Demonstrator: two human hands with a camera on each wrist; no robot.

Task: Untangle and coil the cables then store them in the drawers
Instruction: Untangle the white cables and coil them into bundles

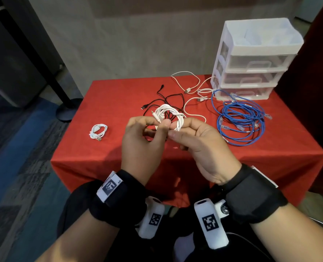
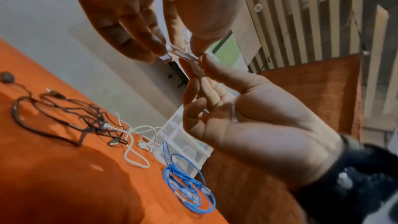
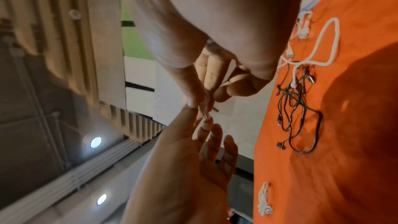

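**Cables and drawers on the red table**

A white cable (image 1: pixel 171 115) is looped in a coil, held up over the middle. A small coiled white cable (image 1: pixel 98 131) lies at the left. Tangled black cables (image 1: pixel 164 100) lie behind. Blue cables (image 1: pixel 241 118) lie right. The clear drawers (image 1: pixel 251 63) stand far right, all closed.

We saw a red tablecloth (image 1: pixel 119 103) under everything. A white coiled cable (image 1: pixel 98 131) lay at nine o'clock, a black cable (image 1: pixel 168 99) tangled near centre, a cream cable (image 1: pixel 187 82) at twelve, a blue cable (image 1: pixel 240 120) at three. The drawer unit (image 1: pixel 251 61) was translucent white. Our wrist bands (image 1: pixel 251 197) were black, bearing black-and-white square-patterned tags (image 1: pixel 110 186).
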